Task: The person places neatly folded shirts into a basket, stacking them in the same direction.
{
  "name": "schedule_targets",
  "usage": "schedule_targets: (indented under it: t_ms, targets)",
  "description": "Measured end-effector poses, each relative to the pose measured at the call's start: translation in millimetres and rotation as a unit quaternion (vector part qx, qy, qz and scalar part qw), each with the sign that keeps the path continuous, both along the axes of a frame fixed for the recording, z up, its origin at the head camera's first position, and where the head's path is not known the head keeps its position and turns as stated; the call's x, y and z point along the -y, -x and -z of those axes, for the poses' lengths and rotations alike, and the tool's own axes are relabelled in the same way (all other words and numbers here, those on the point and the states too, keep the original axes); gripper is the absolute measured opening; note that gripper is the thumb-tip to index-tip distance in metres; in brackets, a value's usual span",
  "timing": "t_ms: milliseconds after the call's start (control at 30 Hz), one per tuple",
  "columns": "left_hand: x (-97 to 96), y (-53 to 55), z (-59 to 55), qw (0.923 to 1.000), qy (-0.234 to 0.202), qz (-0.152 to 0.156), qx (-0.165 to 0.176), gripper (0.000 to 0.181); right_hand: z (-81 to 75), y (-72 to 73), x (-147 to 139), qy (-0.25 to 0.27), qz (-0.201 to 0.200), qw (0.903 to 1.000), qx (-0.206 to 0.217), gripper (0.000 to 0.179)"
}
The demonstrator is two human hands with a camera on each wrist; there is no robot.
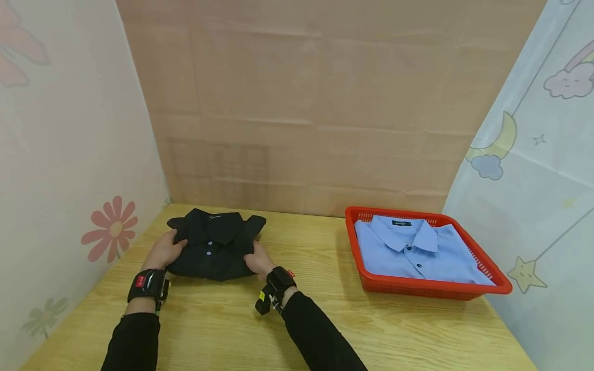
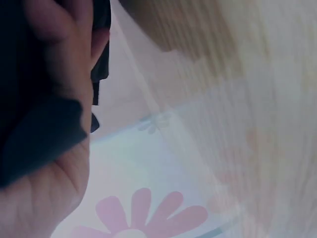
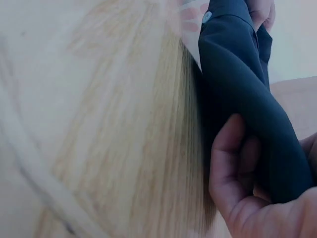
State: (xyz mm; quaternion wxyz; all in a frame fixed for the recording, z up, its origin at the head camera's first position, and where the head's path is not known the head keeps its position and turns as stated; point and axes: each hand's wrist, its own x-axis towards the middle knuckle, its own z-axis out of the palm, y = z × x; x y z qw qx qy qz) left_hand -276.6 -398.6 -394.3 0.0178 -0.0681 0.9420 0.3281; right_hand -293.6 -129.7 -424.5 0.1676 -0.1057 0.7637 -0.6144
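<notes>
A folded black shirt (image 1: 211, 260), collar toward the back wall and two light buttons showing, is at the left of the table. My left hand (image 1: 166, 250) grips its left side, thumb on top. On the opposite side my right hand (image 1: 260, 262) grips the shirt's right edge. In the right wrist view, the curled fingers of the right hand (image 3: 233, 173) tuck under the dark cloth (image 3: 247, 89), which stands off the wood there. Along the left edge of the left wrist view, the left hand (image 2: 69, 69) lies against dark cloth; its fingertips are partly hidden.
A red plastic basket (image 1: 417, 286) stands on the table (image 1: 320, 319) at the right, with a folded light-blue shirt (image 1: 399, 255) inside. Brown paper (image 1: 297, 129) covers the back wall. Patterned sheets hang at both sides.
</notes>
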Motion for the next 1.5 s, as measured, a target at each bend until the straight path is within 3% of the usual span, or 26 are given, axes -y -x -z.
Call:
schedule_targets:
  t_ms: [433, 800, 1067, 1500]
  targets:
    - [-19.0, -2.4, -12.7, 0.9972, 0.014, 0.016, -0.072, 0.064, -5.4, -1.6, -10.3, 0.051, 0.01, 0.9986, -0.009, 0.058]
    - [-34.8, 0.2, -18.5, 0.9948, 0.001, 0.021, -0.1, 0.063, -22.3, -9.5, -25.9, 0.065, 0.029, 0.9968, -0.036, 0.058]
    - [-49.0, 1.5, -23.0, 0.9925, -0.003, 0.042, -0.115, 0.063, -38.1, -16.9, -46.4, 0.095, 0.024, 0.9934, -0.059, 0.055]
    - [-76.2, 4.6, -23.9, 0.9834, -0.007, 0.067, -0.168, 0.054, -47.3, -24.2, -81.5, 0.096, 0.032, 0.9935, -0.051, 0.054]
